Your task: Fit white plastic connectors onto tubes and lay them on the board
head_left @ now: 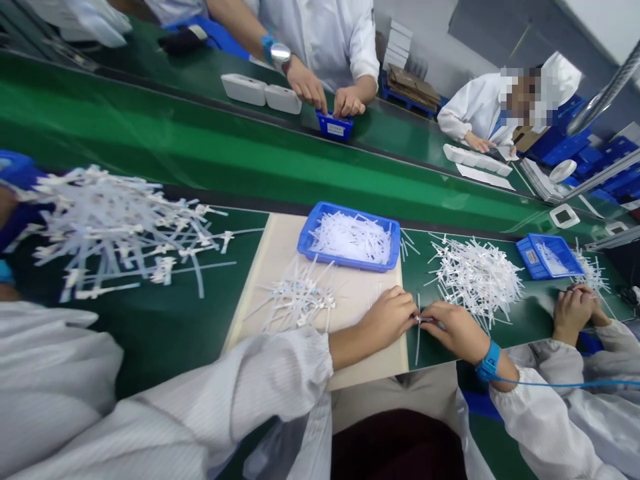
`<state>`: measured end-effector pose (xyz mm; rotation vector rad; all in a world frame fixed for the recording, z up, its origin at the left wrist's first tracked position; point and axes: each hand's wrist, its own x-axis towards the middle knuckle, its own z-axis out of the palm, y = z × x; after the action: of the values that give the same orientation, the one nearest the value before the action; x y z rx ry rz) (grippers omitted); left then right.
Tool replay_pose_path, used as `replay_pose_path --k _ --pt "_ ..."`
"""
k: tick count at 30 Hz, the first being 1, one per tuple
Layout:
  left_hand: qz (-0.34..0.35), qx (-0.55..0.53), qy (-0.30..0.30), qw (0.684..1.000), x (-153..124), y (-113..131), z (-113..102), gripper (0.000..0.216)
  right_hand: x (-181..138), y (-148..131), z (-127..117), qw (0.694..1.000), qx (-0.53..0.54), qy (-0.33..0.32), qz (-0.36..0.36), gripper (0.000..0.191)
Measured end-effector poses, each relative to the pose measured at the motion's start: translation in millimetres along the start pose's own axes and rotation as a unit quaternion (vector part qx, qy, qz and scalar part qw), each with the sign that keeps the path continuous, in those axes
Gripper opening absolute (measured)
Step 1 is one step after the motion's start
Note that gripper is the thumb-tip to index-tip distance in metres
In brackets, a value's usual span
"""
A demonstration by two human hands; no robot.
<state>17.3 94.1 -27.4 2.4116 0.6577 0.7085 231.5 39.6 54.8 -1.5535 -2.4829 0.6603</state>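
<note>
My left hand (393, 315) and my right hand (453, 328) meet at the near edge of the green table (165, 333), fingers pinched together on one small white plastic tie piece (419, 321) whose thin tail hangs down toward me. A blue wrist strap (491, 360) with a cord circles my right wrist. A blue tray (350, 237) full of white pieces stands just beyond my hands on a beige mat (360, 300). A small bunch of pieces (300, 297) lies left of my left hand. A bigger heap (475, 277) lies right of the tray.
A large pile of white pieces (115, 227) lies at far left. A co-worker's hands (575, 310) work at right beside a small blue tray (547, 255). Across the green conveyor belt (200, 147), other people in white coats handle a blue box (334, 125) and white cases (260, 92).
</note>
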Motion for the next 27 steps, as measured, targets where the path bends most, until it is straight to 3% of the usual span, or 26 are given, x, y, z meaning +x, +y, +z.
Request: replay_pose_path --k 19,23,27 --pt "-0.029 -0.048 -0.006 0.998 1 8 -10 0.018 6 -1 13 0.995 -0.095 -0.012 -0.040 0.027" --pt "-0.035 -0.020 -0.014 0.999 -2 3 -4 0.013 4 0 26 0.994 -0.101 0.024 -0.022 0.022" --pt "-0.036 -0.014 -0.024 0.999 -6 -2 -1 0.007 -2 -1 42 0.994 -0.038 0.100 0.008 0.018"
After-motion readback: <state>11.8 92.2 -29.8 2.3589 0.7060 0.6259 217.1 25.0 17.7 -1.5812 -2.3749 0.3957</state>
